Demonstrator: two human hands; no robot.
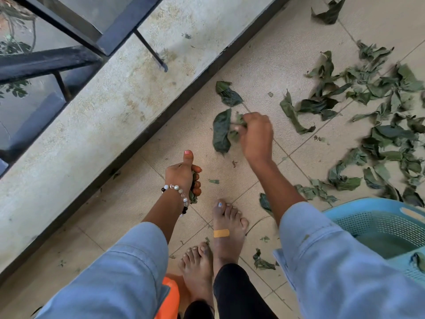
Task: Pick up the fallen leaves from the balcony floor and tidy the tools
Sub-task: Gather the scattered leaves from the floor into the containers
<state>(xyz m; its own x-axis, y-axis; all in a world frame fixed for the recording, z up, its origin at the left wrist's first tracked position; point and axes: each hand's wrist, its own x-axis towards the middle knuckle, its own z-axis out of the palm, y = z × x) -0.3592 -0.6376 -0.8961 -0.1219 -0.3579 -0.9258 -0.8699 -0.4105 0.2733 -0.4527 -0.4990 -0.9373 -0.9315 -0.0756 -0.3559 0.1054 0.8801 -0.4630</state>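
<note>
Green fallen leaves lie scattered over the beige tiled balcony floor, thickest at the right. My right hand reaches low to the floor and pinches small leaves beside a large dark leaf. Another leaf lies just beyond it. My left hand, with a bead bracelet on the wrist, grips a bunch of leaves, thumb raised. A blue plastic basket stands at the lower right with a leaf on its rim.
A raised concrete ledge with a dark metal railing runs diagonally along the left. My bare feet stand on the tiles below my hands. An orange object shows at the bottom edge.
</note>
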